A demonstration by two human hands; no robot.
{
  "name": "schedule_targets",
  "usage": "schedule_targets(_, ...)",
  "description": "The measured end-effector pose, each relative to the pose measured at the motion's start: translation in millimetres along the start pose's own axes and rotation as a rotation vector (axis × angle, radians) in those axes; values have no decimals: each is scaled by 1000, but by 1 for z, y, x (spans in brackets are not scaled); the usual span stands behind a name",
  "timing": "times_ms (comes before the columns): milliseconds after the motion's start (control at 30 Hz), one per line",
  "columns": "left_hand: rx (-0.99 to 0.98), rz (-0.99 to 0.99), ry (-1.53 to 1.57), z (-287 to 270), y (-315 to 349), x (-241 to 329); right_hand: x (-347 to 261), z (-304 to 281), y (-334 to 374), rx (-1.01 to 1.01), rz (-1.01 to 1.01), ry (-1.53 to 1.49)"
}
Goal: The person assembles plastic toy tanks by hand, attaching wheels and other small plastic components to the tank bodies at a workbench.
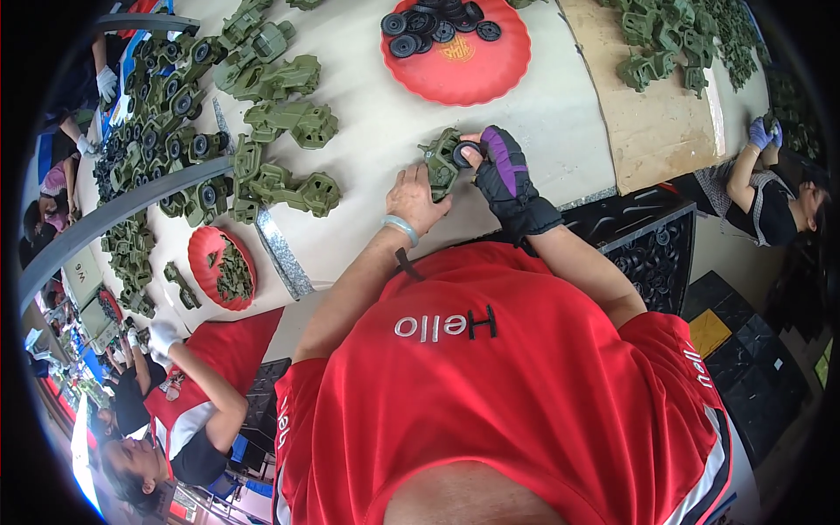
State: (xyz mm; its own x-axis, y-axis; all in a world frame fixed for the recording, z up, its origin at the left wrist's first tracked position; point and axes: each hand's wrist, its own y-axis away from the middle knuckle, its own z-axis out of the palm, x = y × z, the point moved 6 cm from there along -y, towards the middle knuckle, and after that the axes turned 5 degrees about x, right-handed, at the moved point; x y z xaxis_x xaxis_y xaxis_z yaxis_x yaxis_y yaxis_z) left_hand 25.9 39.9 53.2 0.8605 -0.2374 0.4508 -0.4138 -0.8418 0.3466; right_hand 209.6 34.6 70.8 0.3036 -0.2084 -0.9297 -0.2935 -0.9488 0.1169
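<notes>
Near the table's front edge, my bare left hand (416, 199) is closed around a green plastic toy vehicle body (443, 163). A pale bangle circles that wrist. My right hand (507, 175), in a black and purple glove with bare fingertips, pinches a small black toy wheel (466, 155) against the side of the vehicle body. Whether the wheel is seated there I cannot tell. Beyond my hands stands a red scalloped plate (455, 83), with several black wheels (429, 26) heaped on its far part.
Green vehicle bodies (293, 122) lie to the left, with wheeled ones (179, 96) beyond a curved grey bar (131, 197). A red bowl (199, 254) holds small green parts. Cardboard (647, 131) lies at right, above a black crate (652, 254) of wheels. Co-workers sit at both sides.
</notes>
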Motion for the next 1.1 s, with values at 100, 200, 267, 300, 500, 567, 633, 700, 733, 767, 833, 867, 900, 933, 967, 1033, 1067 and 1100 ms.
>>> schedule_targets(100, 26, -11, 12, 2, 2, 0, 3, 6, 5, 22, 260, -234)
schedule_targets(200, 32, -33, 16, 3, 2, 1, 1, 4, 6, -1, 300, -321)
schedule_targets(267, 32, -49, 26, 2, 3, 1, -4, 0, 4, -4, 264, -266)
schedule_targets(300, 35, -48, 25, 2, 3, 0, -9, 0, 3, -9, 228, -214)
schedule_targets(500, -23, -37, -3, 3, 13, -3, -86, -29, -23, 99, -435, 367)
schedule_targets(567, -31, -20, 7, 7, 18, -8, -100, 1, -32, -114, -734, 415)
schedule_targets(633, -78, -19, -11, 10, 13, -4, -105, 39, -22, -427, -888, 643)
schedule_targets(700, 20, 56, 24, 13, 14, -6, -104, 59, -10, -637, -1013, 710)
schedule_targets(733, 23, 55, 18, 14, 17, -10, -105, 61, -10, -633, -1017, 707)
schedule_targets(767, -8, 39, 49, 18, 17, -15, -103, 64, -14, -616, -955, 724)
schedule_targets(833, -36, 25, 63, 14, 16, -15, -102, 64, -22, -551, -834, 757)
schedule_targets(867, -30, 34, 59, 13, 16, -14, -100, 65, -21, -540, -837, 761)
schedule_targets(900, -4, 68, 76, 14, 14, -13, -92, 63, -26, -459, -720, 801)
schedule_targets(933, 23, 90, 94, 16, 15, -15, -94, 60, -31, -386, -609, 831)
schedule_targets(967, 43, 77, 99, 20, 14, -18, -100, 67, -26, -554, -739, 835)
schedule_targets(1033, -51, 118, 141, 22, 9, -18, -102, 73, -22, -738, -927, 811)
schedule_targets(1067, -142, 145, 185, 25, 8, -17, -100, 76, -10, -937, -1121, 773)
schedule_targets(1100, -65, 221, 130, 25, 11, -15, -102, 76, -8, -895, -1159, 755)
